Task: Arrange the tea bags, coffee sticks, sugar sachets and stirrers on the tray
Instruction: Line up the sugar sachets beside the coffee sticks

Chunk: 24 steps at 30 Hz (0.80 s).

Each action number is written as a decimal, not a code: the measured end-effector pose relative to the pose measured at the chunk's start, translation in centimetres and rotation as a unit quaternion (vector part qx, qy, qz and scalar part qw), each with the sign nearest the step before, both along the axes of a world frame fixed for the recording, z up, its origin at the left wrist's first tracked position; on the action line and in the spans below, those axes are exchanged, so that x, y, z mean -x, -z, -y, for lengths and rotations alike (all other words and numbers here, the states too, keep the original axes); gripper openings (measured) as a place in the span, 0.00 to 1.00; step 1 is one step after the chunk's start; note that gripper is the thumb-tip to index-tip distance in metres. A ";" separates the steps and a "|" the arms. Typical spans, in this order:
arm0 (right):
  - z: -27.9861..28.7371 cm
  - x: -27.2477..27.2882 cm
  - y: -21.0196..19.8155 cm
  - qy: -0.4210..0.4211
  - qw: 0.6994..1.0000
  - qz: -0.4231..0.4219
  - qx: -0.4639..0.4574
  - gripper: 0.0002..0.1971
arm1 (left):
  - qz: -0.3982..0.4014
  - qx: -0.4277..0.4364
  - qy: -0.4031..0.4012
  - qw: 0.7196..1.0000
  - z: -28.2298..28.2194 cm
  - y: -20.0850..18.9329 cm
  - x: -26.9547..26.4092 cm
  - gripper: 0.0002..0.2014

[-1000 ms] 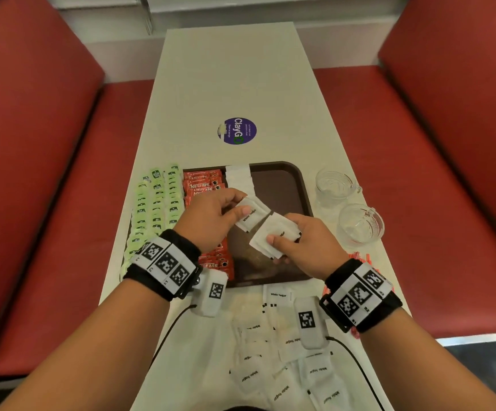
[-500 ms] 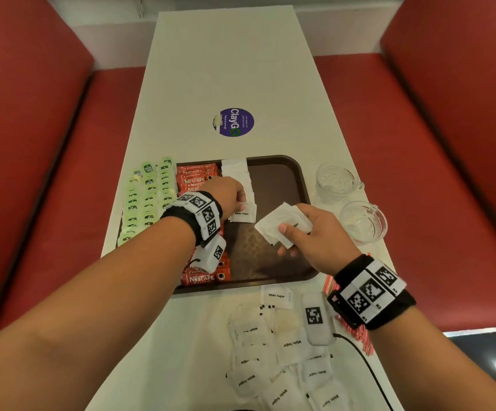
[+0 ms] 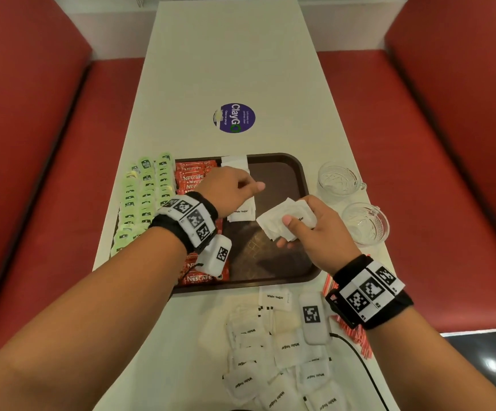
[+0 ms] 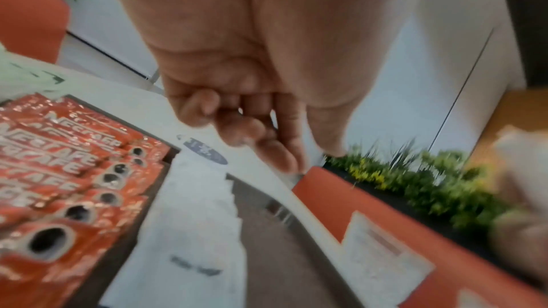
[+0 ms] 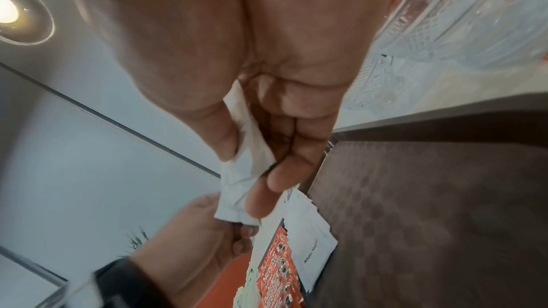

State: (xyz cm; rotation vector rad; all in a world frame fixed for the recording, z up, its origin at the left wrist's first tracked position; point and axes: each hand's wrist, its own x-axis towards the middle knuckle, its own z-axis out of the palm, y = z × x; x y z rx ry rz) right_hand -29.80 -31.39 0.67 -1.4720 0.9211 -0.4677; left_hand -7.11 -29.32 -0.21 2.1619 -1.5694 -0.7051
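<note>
Table, long cream laminate (image 3: 226, 69), carries a dark brown plastic tray (image 3: 282, 179) w/ green tea bags (image 3: 142, 203) along its left edge, red Nescafé coffee sticks (image 3: 191, 176) next, then a column of white paper sugar sachets (image 3: 236, 164). Right hand (image 3: 320, 235) pinches a small fan of sachets (image 3: 285, 221) over the tray's middle, thumb on top. Left hand (image 3: 229, 188), fingers loosely curled & holding nothing, hovers at the column's near end. Best practice, as judged: feed one sachet at a time, overlap evenly, edges parallel to the sticks. Loose sachets (image 3: 273, 363) & thin red stirrers (image 3: 356, 339) lie off-tray.
</note>
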 end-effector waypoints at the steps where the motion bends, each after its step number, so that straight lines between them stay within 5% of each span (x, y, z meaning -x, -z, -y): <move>1: 0.1 -0.1 0.1 0.006 1.000 0.013 -0.003 0.06 | -0.050 0.011 0.016 0.999 -0.7 -0.9 0.4 0.16; 5: 0.1 -0.7 0.3 0.011 0.999 0.041 -0.013 0.06 | -0.134 0.018 0.082 0.987 -3.3 -2.2 1.7 0.12; 13: 0.4 -1.5 0.4 -0.008 1.000 0.002 0.026 0.11 | -0.161 0.040 0.044 0.985 -4.8 -1.9 1.0 0.10; 17: 0.7 -2.0 0.6 -0.010 0.999 -0.016 0.042 0.09 | -0.124 0.038 0.056 0.990 -4.7 -2.0 0.4 0.07; 24: 0.8 -2.0 0.8 0.008 0.997 -0.059 0.042 0.07 | 0.023 0.001 -0.042 0.999 -1.8 0.2 -1.9 0.09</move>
